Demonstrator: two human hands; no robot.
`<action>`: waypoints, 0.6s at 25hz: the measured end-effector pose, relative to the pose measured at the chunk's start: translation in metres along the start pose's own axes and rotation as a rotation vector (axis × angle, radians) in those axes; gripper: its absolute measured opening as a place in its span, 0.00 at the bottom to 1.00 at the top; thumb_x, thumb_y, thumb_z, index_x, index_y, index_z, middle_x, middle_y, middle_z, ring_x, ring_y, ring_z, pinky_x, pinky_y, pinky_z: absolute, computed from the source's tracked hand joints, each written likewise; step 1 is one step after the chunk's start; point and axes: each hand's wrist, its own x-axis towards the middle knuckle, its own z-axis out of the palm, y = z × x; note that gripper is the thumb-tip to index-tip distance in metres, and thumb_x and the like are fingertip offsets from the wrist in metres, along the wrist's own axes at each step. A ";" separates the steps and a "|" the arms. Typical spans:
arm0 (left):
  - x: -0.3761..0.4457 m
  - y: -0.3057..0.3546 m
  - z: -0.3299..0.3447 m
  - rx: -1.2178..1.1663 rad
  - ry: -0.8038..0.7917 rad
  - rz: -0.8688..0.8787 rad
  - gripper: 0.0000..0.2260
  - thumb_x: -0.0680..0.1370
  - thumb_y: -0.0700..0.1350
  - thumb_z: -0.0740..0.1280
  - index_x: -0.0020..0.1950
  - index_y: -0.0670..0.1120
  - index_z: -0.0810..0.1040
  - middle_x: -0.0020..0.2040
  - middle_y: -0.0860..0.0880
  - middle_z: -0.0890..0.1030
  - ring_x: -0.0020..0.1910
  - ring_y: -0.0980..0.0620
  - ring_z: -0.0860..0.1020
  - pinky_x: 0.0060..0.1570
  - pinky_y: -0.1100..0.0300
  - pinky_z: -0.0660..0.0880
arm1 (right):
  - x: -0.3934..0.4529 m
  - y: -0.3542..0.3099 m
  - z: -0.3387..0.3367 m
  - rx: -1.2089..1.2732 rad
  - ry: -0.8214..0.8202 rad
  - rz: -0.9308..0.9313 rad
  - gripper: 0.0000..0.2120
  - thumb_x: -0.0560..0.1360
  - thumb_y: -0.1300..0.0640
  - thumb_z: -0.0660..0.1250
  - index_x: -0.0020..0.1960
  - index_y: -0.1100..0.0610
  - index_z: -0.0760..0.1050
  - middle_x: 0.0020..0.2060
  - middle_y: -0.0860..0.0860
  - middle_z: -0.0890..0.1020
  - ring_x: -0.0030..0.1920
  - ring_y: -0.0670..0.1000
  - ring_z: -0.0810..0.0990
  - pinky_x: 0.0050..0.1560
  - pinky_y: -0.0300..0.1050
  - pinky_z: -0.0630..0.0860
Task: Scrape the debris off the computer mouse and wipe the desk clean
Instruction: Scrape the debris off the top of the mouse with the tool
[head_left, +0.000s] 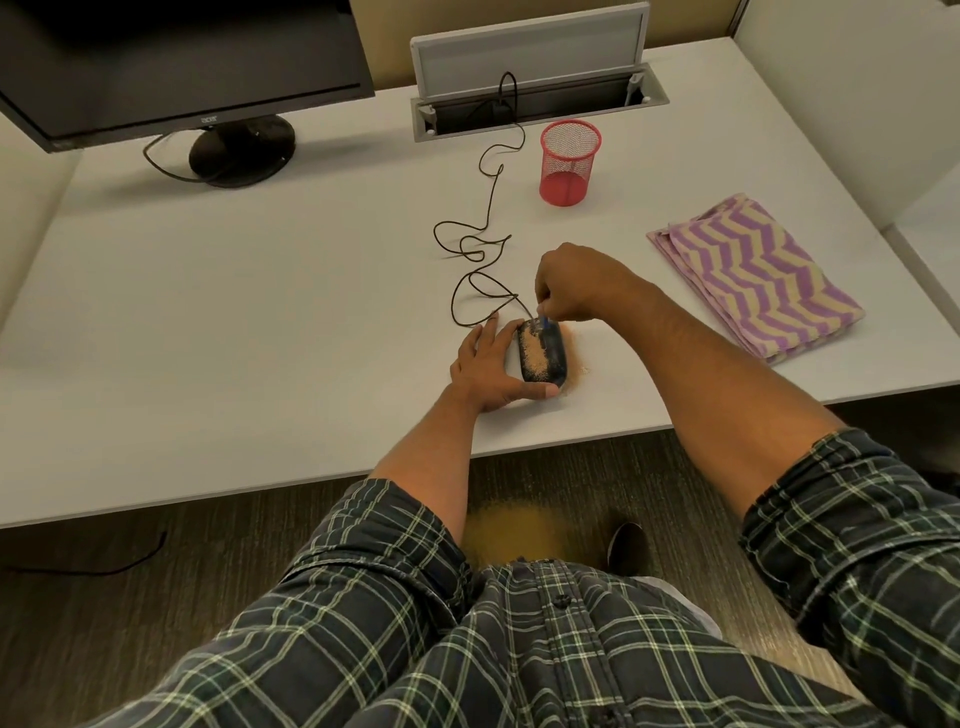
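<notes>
A black wired computer mouse lies on the white desk near its front edge, its top coated with tan grainy debris. My left hand grips the mouse from its left side, thumb along the near end. My right hand hovers over the mouse's far end and pinches a small blue scraper whose tip touches the mouse. Loose tan debris lies on the desk to the right of the mouse.
The mouse cable loops back to an open cable hatch. A red mesh pen cup stands behind, a folded purple-and-cream zigzag cloth lies right, a monitor stands far left. Tan debris is on the floor.
</notes>
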 end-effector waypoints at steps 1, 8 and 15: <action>0.000 0.000 0.000 0.004 0.000 0.000 0.53 0.66 0.69 0.75 0.81 0.62 0.46 0.82 0.55 0.39 0.80 0.49 0.38 0.76 0.39 0.46 | 0.000 0.000 0.001 0.008 -0.031 -0.009 0.10 0.72 0.57 0.75 0.52 0.58 0.85 0.47 0.54 0.85 0.43 0.52 0.80 0.41 0.44 0.74; 0.003 -0.001 0.000 0.016 -0.005 -0.005 0.54 0.65 0.70 0.74 0.81 0.62 0.46 0.82 0.55 0.39 0.80 0.49 0.38 0.76 0.39 0.46 | -0.001 0.005 -0.003 0.126 -0.019 0.004 0.09 0.73 0.56 0.75 0.52 0.59 0.85 0.47 0.54 0.85 0.40 0.50 0.79 0.35 0.39 0.71; 0.003 -0.003 0.001 0.006 -0.002 0.002 0.54 0.65 0.71 0.74 0.81 0.62 0.46 0.82 0.55 0.40 0.80 0.49 0.38 0.76 0.39 0.46 | 0.000 0.011 0.000 0.166 0.105 0.023 0.09 0.74 0.56 0.73 0.52 0.58 0.85 0.48 0.53 0.85 0.44 0.52 0.80 0.39 0.42 0.71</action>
